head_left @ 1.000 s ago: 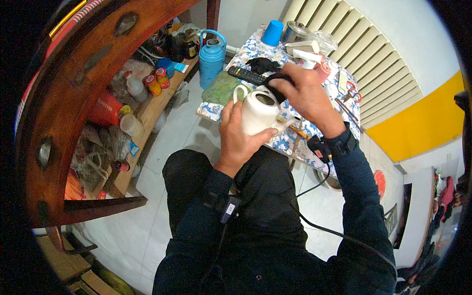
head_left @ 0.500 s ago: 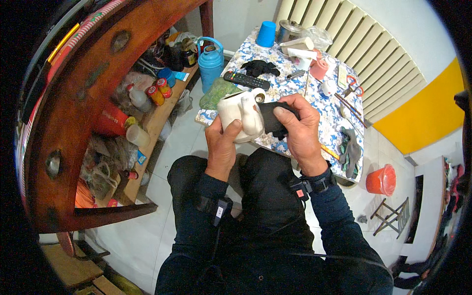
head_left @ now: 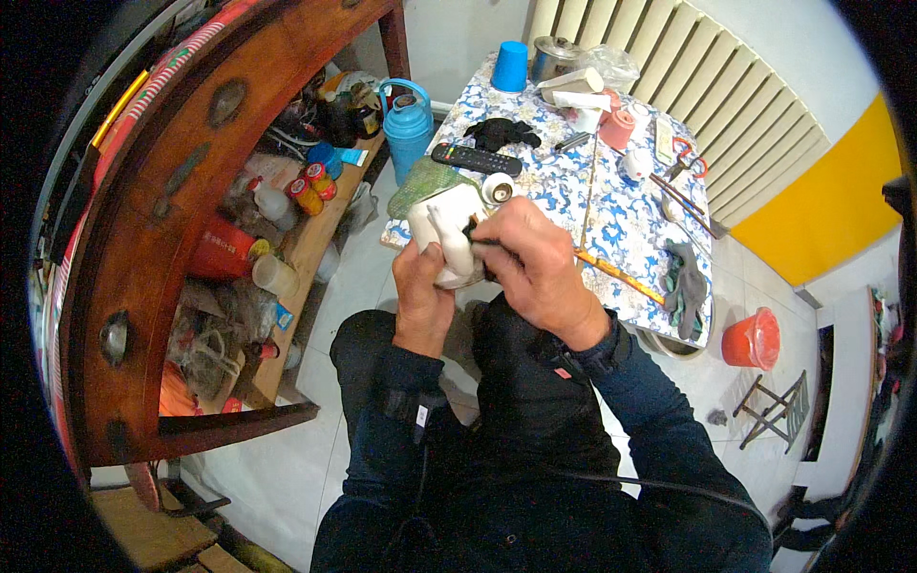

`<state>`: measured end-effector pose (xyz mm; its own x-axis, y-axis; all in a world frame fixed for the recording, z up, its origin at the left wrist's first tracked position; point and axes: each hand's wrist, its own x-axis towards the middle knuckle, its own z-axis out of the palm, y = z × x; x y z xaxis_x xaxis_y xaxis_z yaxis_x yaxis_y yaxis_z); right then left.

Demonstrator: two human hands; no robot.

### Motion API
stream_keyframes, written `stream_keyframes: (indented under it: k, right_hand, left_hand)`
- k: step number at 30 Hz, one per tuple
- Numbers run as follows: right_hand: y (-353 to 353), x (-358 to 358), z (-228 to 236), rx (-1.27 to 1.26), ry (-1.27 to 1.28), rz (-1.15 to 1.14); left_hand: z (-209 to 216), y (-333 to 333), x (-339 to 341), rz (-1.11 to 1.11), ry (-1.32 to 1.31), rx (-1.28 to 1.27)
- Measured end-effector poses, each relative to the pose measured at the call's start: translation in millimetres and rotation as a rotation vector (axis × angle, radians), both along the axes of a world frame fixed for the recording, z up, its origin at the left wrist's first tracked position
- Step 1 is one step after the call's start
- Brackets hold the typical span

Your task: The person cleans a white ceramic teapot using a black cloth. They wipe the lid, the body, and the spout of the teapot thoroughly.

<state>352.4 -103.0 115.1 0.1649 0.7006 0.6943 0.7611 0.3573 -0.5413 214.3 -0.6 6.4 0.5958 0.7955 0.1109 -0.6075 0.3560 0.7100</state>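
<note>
A white ceramic vessel (head_left: 457,250) with a thick rounded bulge on its side is held above my knees, at the table's near left edge. My left hand (head_left: 422,298) grips its lower left side, thumb against the bulge. My right hand (head_left: 537,267) presses bent fingers to the vessel's right side. A bit of black cloth (head_left: 470,226) shows at those fingertips; most of it is hidden by the hand. Right behind the vessel are a green mesh bag (head_left: 425,180) and a small round white piece with a dark centre (head_left: 498,189).
The patterned table (head_left: 611,224) bears a remote control (head_left: 478,159), a crumpled black cloth, a blue cup (head_left: 510,67), red scissors (head_left: 680,164), a yellow stick (head_left: 621,276) and grey gloves (head_left: 684,282). A blue thermos (head_left: 408,134) and a crowded wooden shelf stand left, a red bucket (head_left: 752,339) right.
My right hand has moved left with the black cloth, from beside the vessel to against its side. The vessel has shifted slightly left and turned. The view has shifted a little.
</note>
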Motion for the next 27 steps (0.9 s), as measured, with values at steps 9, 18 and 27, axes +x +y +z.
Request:
stream_keyframes:
  k: [9, 18, 27]
  right_hand:
    - [14.5, 14.1, -6.2, -0.07, 0.363, -0.088]
    - [-7.0, -22.5, -8.3, -0.016, 0.064, -0.014]
    - [5.1, -10.7, -7.0, 0.004, 0.013, -0.221]
  left_hand:
    - [8.2, -8.0, 2.0, -0.045, -0.033, 0.061]
    - [7.2, -4.7, 2.3, -0.023, -0.003, -0.05]
    - [9.1, -8.7, 5.8, 0.043, 0.048, -0.05]
